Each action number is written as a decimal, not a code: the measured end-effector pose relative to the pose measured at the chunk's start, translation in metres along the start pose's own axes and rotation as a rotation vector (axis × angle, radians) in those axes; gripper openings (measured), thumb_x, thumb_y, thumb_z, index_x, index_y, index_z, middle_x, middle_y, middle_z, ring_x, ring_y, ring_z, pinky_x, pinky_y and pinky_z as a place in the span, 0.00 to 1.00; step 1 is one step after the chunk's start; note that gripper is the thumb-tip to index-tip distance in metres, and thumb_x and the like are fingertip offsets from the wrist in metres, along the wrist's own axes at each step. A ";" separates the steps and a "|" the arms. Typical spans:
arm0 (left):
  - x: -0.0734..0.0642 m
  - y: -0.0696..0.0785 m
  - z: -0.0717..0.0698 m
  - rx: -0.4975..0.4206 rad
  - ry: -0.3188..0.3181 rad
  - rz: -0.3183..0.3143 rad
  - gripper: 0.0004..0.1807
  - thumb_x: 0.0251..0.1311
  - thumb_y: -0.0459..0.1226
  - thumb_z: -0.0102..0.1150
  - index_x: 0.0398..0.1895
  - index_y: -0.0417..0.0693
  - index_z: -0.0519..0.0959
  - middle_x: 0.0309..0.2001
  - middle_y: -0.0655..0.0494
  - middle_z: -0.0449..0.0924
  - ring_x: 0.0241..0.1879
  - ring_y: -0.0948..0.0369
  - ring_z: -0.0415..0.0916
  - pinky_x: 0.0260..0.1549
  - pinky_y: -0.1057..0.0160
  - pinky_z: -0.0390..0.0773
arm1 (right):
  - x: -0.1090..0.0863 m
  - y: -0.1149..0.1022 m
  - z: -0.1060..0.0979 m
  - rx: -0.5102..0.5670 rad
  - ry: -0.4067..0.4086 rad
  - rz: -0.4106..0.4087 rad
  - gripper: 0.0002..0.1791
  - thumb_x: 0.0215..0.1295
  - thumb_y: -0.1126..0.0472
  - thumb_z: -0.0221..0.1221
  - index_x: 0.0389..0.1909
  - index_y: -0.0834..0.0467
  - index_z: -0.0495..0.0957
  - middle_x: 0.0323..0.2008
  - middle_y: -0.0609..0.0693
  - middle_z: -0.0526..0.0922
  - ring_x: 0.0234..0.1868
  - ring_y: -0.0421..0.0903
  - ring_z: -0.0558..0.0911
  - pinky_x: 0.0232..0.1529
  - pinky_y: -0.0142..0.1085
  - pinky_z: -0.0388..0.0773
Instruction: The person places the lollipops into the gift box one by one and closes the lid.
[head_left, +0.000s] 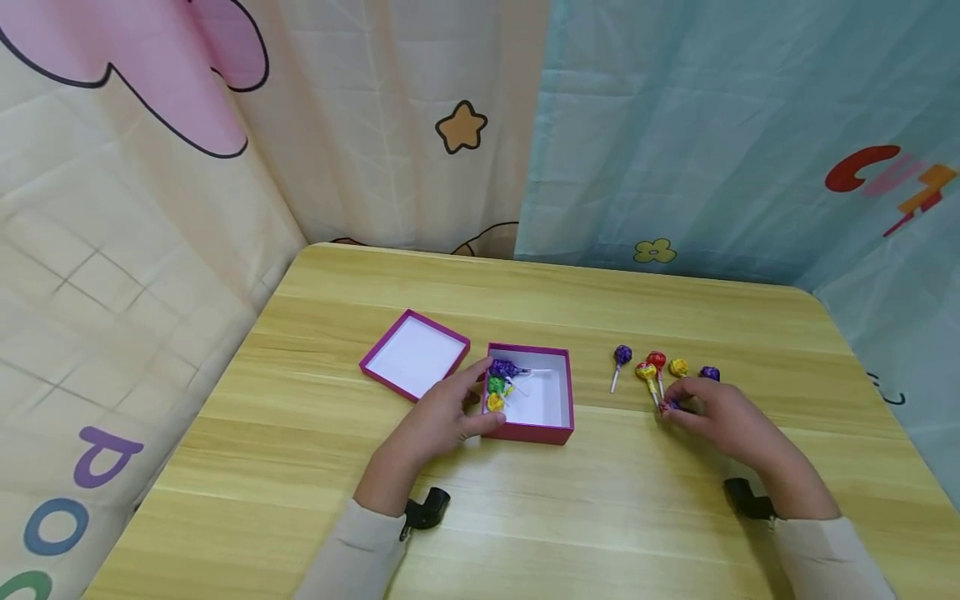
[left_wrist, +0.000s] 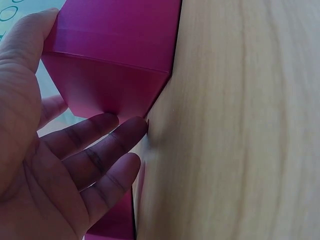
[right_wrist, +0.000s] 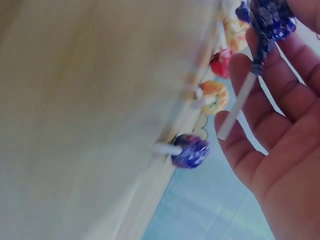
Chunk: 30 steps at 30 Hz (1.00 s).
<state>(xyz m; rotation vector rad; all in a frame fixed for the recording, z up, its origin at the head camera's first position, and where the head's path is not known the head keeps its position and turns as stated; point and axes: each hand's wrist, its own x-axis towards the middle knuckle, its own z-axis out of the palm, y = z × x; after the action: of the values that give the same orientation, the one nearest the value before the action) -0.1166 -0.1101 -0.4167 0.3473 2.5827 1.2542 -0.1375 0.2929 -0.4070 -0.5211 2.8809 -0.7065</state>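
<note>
While holding the open magenta box (head_left: 536, 434) at left with spread fingers of the left hand (head_left: 442, 410), pinches a purple-wrapped lollipop (right_wrist: 272, 20) in the right hand (head_left: 718, 414), right of the box.

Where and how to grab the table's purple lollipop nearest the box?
Probably pinch the purple lollipop by its round head, from above: it lies on its side, apart, and the head is thicker than the stick, which points nearward.

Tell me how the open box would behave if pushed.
The box is probably light, as its walls look thin. Sitting low and broad, it seems unlikely to tip. The lollipops inside, bunched along one side, could slide.
</note>
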 end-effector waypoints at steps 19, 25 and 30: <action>-0.001 0.001 0.000 -0.013 0.003 0.005 0.47 0.57 0.52 0.70 0.78 0.57 0.58 0.56 0.55 0.76 0.53 0.57 0.72 0.56 0.53 0.74 | 0.020 -0.037 -0.002 0.047 0.205 -0.097 0.04 0.66 0.58 0.66 0.39 0.51 0.82 0.38 0.46 0.83 0.38 0.47 0.78 0.39 0.47 0.75; 0.000 0.000 0.001 -0.005 0.001 0.004 0.47 0.57 0.52 0.70 0.78 0.58 0.58 0.56 0.56 0.76 0.53 0.57 0.72 0.57 0.54 0.73 | 0.027 -0.048 -0.002 0.078 0.222 -0.107 0.07 0.64 0.59 0.67 0.40 0.55 0.81 0.39 0.49 0.83 0.41 0.50 0.79 0.45 0.56 0.75; 0.000 0.000 0.000 -0.003 0.003 -0.002 0.47 0.57 0.52 0.70 0.78 0.59 0.57 0.60 0.56 0.74 0.55 0.57 0.72 0.57 0.55 0.73 | 0.031 -0.055 0.000 0.088 0.220 -0.086 0.10 0.64 0.59 0.67 0.43 0.58 0.81 0.42 0.53 0.83 0.41 0.51 0.78 0.42 0.51 0.76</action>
<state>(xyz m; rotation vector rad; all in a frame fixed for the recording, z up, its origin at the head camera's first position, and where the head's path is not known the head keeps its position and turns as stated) -0.1170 -0.1101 -0.4171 0.3424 2.5827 1.2582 -0.1504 0.2363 -0.3825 -0.5926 3.0248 -0.9560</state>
